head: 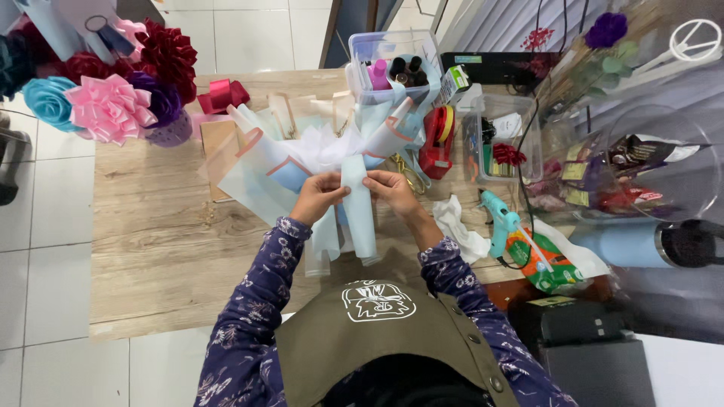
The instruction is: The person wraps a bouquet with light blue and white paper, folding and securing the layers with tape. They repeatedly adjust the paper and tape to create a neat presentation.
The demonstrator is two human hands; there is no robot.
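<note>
My left hand [318, 194] and my right hand [392, 188] both pinch a folded strip of pale blue wrapping paper [359, 215] that hangs down toward me over the wooden table [158, 234]. Behind it lies a bouquet wrap [302, 154] of light blue and white sheets with orange edges, fanned out across the table. Both sleeves are dark blue with a flower print.
Ribbon flowers [105, 105] in pink, blue, purple and dark red stand at the far left. A clear box of bottles [392, 68], a red tape dispenser [437, 139], a teal glue gun [498, 218], scissors [411, 175] and a blue paper roll [626, 243] lie to the right.
</note>
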